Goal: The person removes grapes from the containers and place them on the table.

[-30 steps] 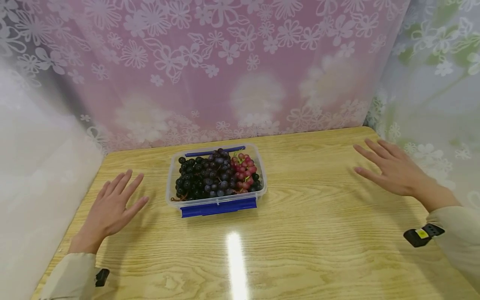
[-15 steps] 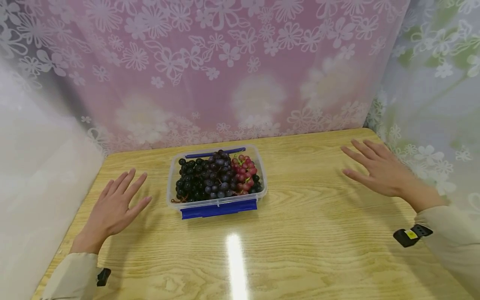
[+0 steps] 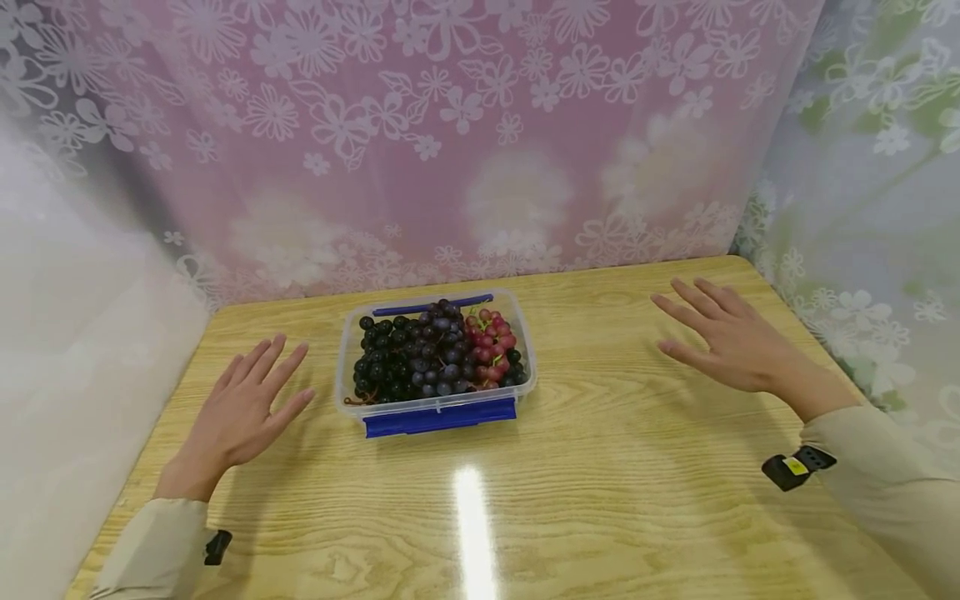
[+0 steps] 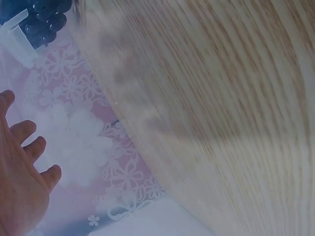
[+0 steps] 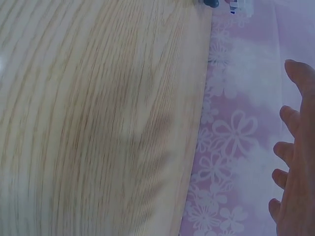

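Note:
A clear plastic food container with blue clips stands uncovered on the table, left of the middle. Inside lie black grapes at the left, dark purple grapes in the centre and red grapes at the right. My left hand, fingers spread and straight, hovers just left of the container and holds nothing. Farther off on the right side, my right hand hangs over the table with its fingers extended toward the container, also holding nothing. In the left wrist view the container's corner and some dark grapes show at the top.
The wood-grain table ends at a pink flowered curtain behind. A whitish curtain borders the left side and a pale flowered one the right.
My right hand has moved left, toward the container. My left hand has shifted slightly to the right. The container and grapes have stayed in place.

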`<state>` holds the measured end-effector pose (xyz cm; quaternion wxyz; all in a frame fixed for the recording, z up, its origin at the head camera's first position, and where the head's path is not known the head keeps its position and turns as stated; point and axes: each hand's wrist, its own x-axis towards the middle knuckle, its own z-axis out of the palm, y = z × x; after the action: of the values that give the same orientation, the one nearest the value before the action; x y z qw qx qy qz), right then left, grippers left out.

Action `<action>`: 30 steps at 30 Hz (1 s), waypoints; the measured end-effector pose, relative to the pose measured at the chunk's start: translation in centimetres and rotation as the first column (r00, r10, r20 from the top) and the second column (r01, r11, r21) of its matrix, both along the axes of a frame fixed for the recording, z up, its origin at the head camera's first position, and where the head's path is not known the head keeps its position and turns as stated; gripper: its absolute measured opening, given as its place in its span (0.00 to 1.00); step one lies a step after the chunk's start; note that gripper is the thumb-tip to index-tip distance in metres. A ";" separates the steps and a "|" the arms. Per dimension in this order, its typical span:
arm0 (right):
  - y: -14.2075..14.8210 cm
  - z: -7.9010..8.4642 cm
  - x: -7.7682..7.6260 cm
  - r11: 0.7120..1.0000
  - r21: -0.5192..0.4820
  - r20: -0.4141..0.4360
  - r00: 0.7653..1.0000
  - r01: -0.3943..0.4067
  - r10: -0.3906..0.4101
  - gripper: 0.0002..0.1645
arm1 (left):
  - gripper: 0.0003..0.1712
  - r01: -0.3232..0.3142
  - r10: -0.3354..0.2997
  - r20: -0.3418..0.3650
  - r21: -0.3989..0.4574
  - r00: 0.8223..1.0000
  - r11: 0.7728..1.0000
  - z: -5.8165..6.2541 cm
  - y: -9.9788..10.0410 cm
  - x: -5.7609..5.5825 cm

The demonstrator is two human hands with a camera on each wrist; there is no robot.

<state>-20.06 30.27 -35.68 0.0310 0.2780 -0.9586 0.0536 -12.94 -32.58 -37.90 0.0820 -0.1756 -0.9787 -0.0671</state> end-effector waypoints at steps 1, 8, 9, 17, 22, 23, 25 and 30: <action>-0.2 -0.1 -0.1 1.000 -0.002 0.000 1.000 -0.005 0.005 0.44 | 0.40 0.001 -0.001 0.003 0.003 1.000 1.000 -0.1 0.1 -0.1; -1.5 -0.8 -0.8 1.000 -0.020 0.000 1.000 -0.023 0.023 0.44 | 0.38 0.019 -0.019 0.003 0.004 1.000 1.000 -0.4 0.3 -0.7; -1.7 -0.9 -0.9 1.000 -0.020 0.003 1.000 -0.023 0.023 0.43 | 0.38 0.023 -0.023 0.001 0.003 1.000 1.000 -0.4 0.4 -0.9; -3.3 -1.3 -1.6 0.997 -0.027 -0.015 0.998 -0.065 0.065 0.42 | 0.37 0.025 -0.025 0.021 -0.005 0.999 1.000 -0.4 0.9 -1.6; -4.4 -1.3 -1.8 0.997 -0.035 -0.002 0.997 -0.074 0.074 0.42 | 0.37 0.034 -0.034 0.014 -0.009 0.999 0.999 -0.6 1.2 -1.8; -4.6 -1.3 -1.8 0.997 -0.031 0.003 0.997 -0.074 0.074 0.42 | 0.37 0.037 -0.036 0.012 -0.010 0.999 0.999 -0.6 1.2 -1.9; -5.0 -1.3 -1.8 0.997 -0.024 0.008 0.997 -0.075 0.076 0.41 | 0.36 0.043 -0.043 0.006 -0.011 0.999 0.999 -0.6 1.4 -2.0; -5.8 -1.3 -1.9 0.996 -0.017 0.023 0.996 -0.083 0.083 0.41 | 0.36 0.062 -0.062 -0.004 -0.025 0.998 0.998 -0.5 1.9 -2.4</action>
<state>-21.96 24.46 -37.00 0.0196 0.3166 -0.9461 0.0660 -15.36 -30.69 -38.39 0.0801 -0.2071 -0.9734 -0.0568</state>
